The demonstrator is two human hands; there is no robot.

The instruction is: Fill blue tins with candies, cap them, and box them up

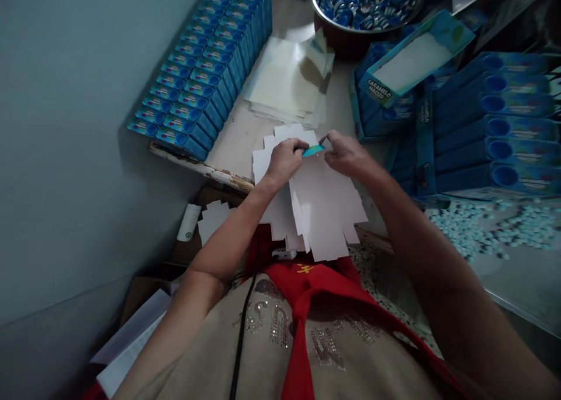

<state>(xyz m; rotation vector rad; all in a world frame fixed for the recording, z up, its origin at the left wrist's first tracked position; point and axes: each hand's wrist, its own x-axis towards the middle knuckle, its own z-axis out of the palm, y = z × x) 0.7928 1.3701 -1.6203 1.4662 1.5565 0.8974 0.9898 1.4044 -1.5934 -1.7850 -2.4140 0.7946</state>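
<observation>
A flat white cardboard box blank (326, 207) with cut tabs lies at the table's near edge, partly over other white blanks (263, 162). A strip of its far edge is folded over and shows a turquoise printed side (314, 150). My left hand (286, 159) is closed on the left end of that strip, thumb and fingers pinched together. At the right end, my right hand (345, 155) grips the same edge with bent fingers. The blank's near end hangs over my lap, with a second layer of card standing slightly apart under it.
Rows of blue boxes (205, 76) stand at left. Translucent sheets (287, 76) lie beyond my hands. A metal bowl (316, 9) holds blue-and-white pieces. At right are an open carton (377, 90), stacked blue boxes (497, 149) and scattered small pieces (477, 228).
</observation>
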